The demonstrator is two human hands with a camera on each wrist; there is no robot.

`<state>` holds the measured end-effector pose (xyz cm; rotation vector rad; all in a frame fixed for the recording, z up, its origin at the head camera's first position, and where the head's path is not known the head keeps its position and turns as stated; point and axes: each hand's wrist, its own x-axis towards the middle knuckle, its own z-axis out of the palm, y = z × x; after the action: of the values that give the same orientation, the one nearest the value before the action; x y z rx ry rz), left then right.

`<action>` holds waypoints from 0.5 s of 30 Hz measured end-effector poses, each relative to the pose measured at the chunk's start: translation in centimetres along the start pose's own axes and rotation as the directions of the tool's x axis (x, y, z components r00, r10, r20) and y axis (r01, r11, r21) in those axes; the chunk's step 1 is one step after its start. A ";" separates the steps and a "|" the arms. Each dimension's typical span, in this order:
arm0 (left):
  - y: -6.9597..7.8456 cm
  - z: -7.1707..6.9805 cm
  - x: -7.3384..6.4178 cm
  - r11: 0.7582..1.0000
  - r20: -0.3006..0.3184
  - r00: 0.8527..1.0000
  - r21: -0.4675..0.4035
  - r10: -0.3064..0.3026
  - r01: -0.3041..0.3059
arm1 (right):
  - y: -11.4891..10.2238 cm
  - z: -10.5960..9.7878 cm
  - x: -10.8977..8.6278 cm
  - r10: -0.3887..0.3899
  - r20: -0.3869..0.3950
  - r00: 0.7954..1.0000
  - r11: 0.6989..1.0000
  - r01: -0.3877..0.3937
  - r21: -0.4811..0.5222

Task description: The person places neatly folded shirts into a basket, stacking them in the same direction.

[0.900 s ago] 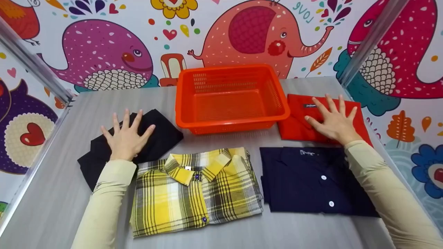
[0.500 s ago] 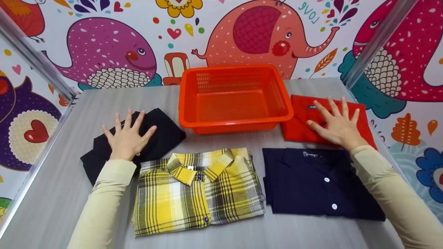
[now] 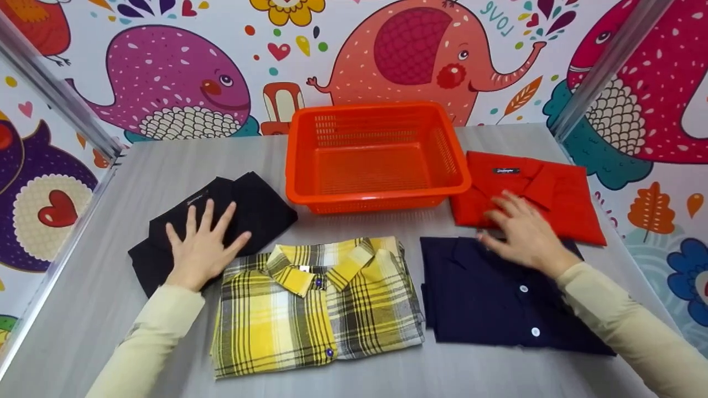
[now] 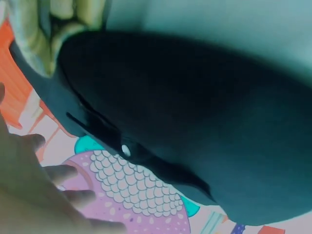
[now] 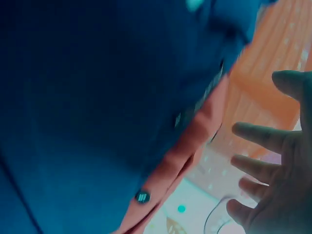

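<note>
A: How far had the work come?

B: The folding looked finished, or close to it. Four garments lay flat on the pale grey wood-grain table (image 3: pixel 83 326): a black cloth garment folded into an angular packet (image 3: pixel 260 202), a yellow, white and black plaid cloth shirt folded into a broad rectangle (image 3: pixel 315 318), a dark navy cloth shirt with round white buttons (image 3: pixel 481 307), and a flat, folded red cloth garment with a dark label (image 3: pixel 572 202).

A: And the basket?

B: The rectangular orange plastic basket with slotted walls (image 3: pixel 376 197) stood at the back, between the black and red pieces. All four garments were outside it, so I judged that none had been put away.

A: What were the hands doing?

B: The left hand (image 3: pixel 200 251) was spread over the black garment; whether it pressed down, I couldn't tell. The right hand (image 3: pixel 522 235), blurred, had its fingers apart above where the navy shirt met the red garment. Neither pinched any cloth.

A: Anything left to tidy?

B: Perhaps the black one. Its layers sat askew, while the plaid shirt looked squared up, collar showing.
</note>
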<state>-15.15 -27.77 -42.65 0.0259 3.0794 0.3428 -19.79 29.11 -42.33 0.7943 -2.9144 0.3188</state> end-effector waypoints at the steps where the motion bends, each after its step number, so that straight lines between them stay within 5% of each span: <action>1: 0.1 0.0 -0.4 1.000 -0.002 1.000 -0.001 0.007 -0.007 | -0.5 0.2 -0.2 -0.017 0.000 1.000 1.000 0.017 0.003; 15: 2.3 0.5 -5.2 0.997 -0.088 0.995 -0.064 0.036 -0.041 | -6.3 1.1 -1.0 -0.271 -0.033 0.962 0.962 0.272 0.027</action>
<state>-9.89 -25.53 -42.42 0.0700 3.1547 0.4585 -15.78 24.05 -42.44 1.1672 -2.7305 0.3464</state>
